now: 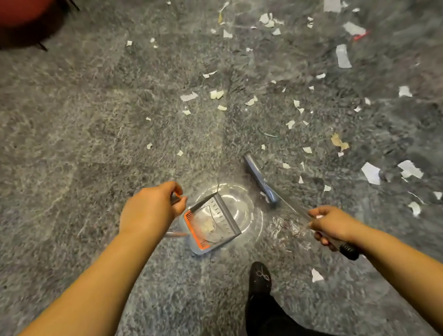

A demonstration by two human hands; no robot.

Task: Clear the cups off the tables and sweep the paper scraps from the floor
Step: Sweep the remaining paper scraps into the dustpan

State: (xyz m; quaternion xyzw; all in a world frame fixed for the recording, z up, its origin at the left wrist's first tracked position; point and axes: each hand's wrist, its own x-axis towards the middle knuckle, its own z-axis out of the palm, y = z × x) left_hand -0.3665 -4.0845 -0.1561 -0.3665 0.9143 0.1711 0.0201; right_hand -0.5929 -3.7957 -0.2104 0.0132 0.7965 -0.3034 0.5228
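Mottled grey carpet (75, 127) w/ torn paper scraps (342, 56), ribbed plastic dustpan (215, 222).

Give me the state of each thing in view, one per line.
left hand: grips the dustpan handle
dustpan: tilted, a few scraps inside
right hand: grips the broom handle
broom: head down by the floor, beside the dustpan
paper scraps: many scattered on the carpet, unswept

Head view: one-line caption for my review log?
Left hand holds grey orange-edged dustpan, right hand grips grey broom; white paper scraps litter carpet.
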